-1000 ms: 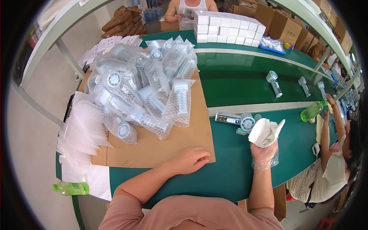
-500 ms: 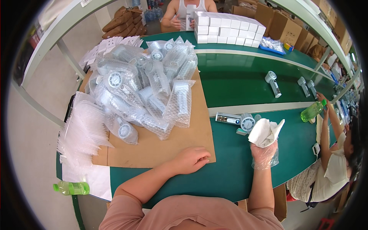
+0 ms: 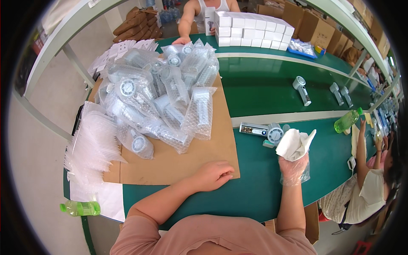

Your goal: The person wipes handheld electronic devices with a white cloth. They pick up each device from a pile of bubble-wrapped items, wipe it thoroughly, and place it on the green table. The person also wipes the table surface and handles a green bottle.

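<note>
My left hand rests near the front right corner of the cardboard sheet, its fingers curled in with nothing visible in them. In a clear plastic glove, my right hand grips a crumpled white cloth above the green table. Just beyond the cloth lies a light-blue handheld fan with its handle pointing left. A small teal-and-white piece sits beside the fan's head. Several bubble-wrapped fans are heaped on the cardboard to the left.
Bubble-wrap bags are stacked at the left, above a green bottle. Another green bottle stands at the right, near a co-worker. Unwrapped fans lie on the green belt. White boxes are stacked across it.
The person across the table has stretched an arm out to the back of the wrapped pile. The co-worker at right has drawn a hand back from the bottle. My hands stay nearly still.
</note>
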A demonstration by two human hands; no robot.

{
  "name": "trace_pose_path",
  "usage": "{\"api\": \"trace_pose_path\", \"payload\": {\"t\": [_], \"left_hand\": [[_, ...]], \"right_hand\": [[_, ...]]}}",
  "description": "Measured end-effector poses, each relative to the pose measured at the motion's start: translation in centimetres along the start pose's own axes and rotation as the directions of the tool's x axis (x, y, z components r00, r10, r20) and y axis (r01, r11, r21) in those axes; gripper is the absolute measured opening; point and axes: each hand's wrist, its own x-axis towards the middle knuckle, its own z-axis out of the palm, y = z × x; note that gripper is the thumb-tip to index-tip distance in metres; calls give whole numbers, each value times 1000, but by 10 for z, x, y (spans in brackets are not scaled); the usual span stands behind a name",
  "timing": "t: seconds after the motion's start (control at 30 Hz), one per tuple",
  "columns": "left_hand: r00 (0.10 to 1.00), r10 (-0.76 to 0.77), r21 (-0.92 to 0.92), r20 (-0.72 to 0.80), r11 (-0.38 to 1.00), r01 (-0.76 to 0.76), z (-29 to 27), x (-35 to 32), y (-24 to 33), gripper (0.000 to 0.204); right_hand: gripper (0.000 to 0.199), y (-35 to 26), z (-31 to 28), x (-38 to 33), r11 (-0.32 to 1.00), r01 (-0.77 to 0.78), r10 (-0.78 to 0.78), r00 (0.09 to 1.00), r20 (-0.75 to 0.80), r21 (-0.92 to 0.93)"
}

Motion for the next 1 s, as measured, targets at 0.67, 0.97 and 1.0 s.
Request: {"api": "trace_pose_path", "payload": {"t": [0.67,0.97,1.0], "left_hand": [[994,-87,-38,60,995,89,-5,9,6,10],[986,-146,-124,78,980,155,-8,9,6,12],[986,-147,-137,72,978,156,-9,10,6,12]], "right_hand": [[42,-106,35,118,803,525,-513,850,121,-283],[63,-112,-49,285,-658,-26,-266,943,200,-753],[64,-102,-49,289,-692,-57,-285,937,200,-719]]}}
